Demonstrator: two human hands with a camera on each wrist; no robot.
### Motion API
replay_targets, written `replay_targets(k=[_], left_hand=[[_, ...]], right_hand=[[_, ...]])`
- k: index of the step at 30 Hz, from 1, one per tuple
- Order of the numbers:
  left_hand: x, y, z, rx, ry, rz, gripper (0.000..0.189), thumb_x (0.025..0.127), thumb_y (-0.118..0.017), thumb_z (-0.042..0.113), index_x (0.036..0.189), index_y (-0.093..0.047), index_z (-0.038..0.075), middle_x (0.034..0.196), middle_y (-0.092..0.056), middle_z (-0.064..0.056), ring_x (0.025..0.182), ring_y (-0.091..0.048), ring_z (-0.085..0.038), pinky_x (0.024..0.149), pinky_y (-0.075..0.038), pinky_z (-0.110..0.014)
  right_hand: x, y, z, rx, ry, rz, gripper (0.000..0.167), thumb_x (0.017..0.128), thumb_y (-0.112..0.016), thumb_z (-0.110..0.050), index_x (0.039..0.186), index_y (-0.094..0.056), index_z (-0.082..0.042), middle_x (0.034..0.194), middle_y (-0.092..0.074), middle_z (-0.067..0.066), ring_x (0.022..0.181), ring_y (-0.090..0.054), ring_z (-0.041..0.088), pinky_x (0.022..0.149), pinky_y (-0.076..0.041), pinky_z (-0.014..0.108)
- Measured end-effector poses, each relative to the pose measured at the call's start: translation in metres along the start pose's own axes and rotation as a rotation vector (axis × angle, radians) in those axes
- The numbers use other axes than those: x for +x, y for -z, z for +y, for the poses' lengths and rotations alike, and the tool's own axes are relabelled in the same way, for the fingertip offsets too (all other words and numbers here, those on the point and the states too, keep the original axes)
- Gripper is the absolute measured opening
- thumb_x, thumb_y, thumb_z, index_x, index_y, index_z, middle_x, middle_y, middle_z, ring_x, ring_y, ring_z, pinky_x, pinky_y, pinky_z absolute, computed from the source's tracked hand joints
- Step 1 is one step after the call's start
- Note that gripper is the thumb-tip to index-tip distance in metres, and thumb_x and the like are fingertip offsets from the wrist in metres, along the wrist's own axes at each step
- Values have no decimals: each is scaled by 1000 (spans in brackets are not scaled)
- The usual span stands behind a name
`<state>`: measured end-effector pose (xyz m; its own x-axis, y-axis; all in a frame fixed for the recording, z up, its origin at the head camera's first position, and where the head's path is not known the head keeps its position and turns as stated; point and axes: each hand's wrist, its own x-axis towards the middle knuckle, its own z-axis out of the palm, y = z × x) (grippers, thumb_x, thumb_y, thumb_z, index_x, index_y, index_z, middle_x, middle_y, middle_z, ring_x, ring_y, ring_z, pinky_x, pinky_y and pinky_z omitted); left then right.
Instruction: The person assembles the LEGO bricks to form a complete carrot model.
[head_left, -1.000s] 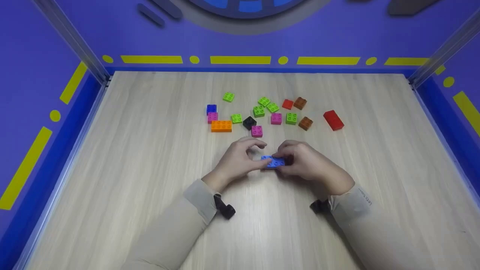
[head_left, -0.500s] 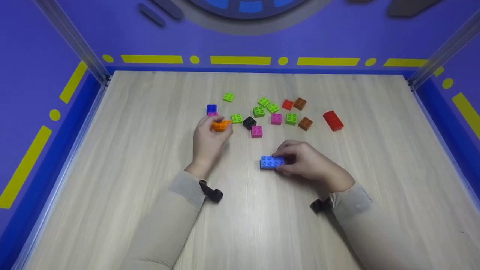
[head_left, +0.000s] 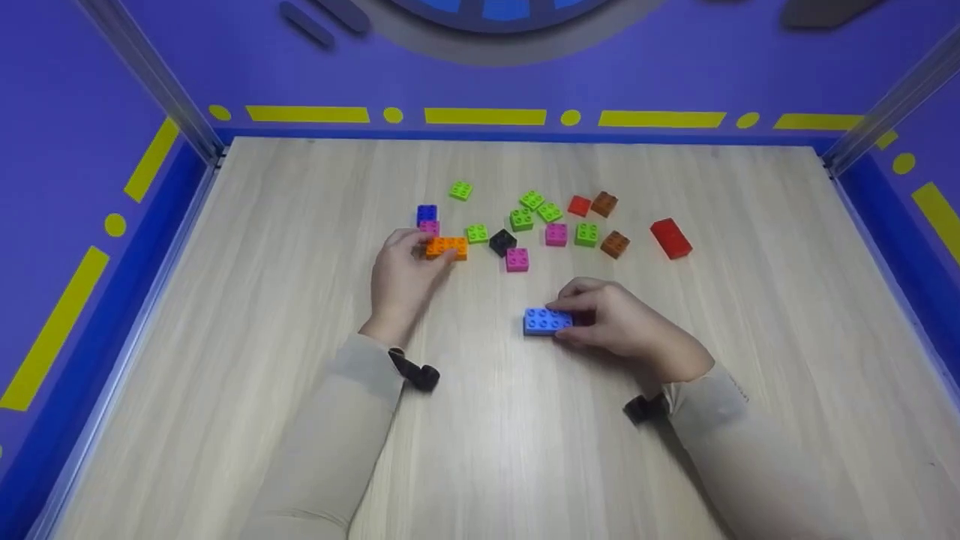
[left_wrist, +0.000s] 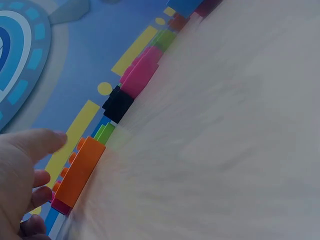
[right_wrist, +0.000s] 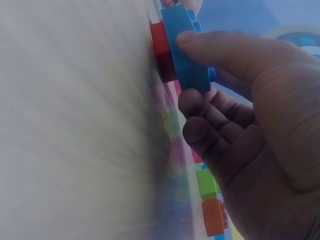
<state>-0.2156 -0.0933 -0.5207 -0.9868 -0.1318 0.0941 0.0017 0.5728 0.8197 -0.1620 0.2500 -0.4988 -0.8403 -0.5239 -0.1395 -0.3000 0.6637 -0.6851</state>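
Observation:
My right hand point(head_left: 611, 319) pinches a light blue eight-stud toy building brick point(head_left: 546, 321) by its right end, thumb on the near side and fingers on the far side. In the right wrist view, a red brick point(right_wrist: 162, 52) shows against the studless underside of that blue brick point(right_wrist: 185, 55); from the head it is hidden. My left hand point(head_left: 403, 277) is at the left end of an orange eight-stud brick point(head_left: 447, 247). In the left wrist view, its thumb point(left_wrist: 42, 142) stands apart from the orange brick point(left_wrist: 80, 172), and the fingers bend beside the studs.
Behind the hands lie pink point(head_left: 517, 259), black point(head_left: 502, 242), green point(head_left: 521, 220), dark blue point(head_left: 427, 214) and brown point(head_left: 616, 244) bricks. A long red brick point(head_left: 670, 238) lies to the right. Purple walls point(head_left: 480, 75) border the wooden table point(head_left: 480, 450).
My left hand has left the blue brick and gone left and away to the orange brick, then shifted slightly left at it. The right hand has kept its grip on the blue brick.

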Motion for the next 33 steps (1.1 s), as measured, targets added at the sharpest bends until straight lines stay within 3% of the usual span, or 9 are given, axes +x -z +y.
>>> replay_targets(k=[8,22,29,33], left_hand=[[2,-1,1,26,-12,-31,48,97,-92,24,138,-79,3,131,-72,-10,118,-74,-27,107,-63,-41],[0,0,-2,29,-15,-45,41,96,-92,21,132,-81,5,143,-72,-11,128,-75,-29,115,-61,-40],[-1,-1,-2,48,-19,-66,40,95,-93,23,130,-79,8,133,-73,-8,115,-72,-27,104,-61,-43],[-1,-3,-1,10,-67,-113,47,92,-96,25,133,-78,10,131,-75,-7,111,-68,-26,97,-58,-41]], right_hand=[[0,1,1,-2,5,-4,46,98,-91,-23,143,-80,-23,132,-74,0,120,-66,21,109,-63,42],[1,-4,6,-4,15,26,46,99,-91,-25,143,-80,-24,132,-72,-1,120,-65,20,108,-62,41],[1,-5,8,-24,40,41,46,98,-91,-24,142,-80,-22,131,-73,1,119,-65,21,108,-61,38],[1,-4,6,-24,34,38,46,98,-91,-25,142,-80,-23,131,-73,0,119,-65,20,108,-62,40]])
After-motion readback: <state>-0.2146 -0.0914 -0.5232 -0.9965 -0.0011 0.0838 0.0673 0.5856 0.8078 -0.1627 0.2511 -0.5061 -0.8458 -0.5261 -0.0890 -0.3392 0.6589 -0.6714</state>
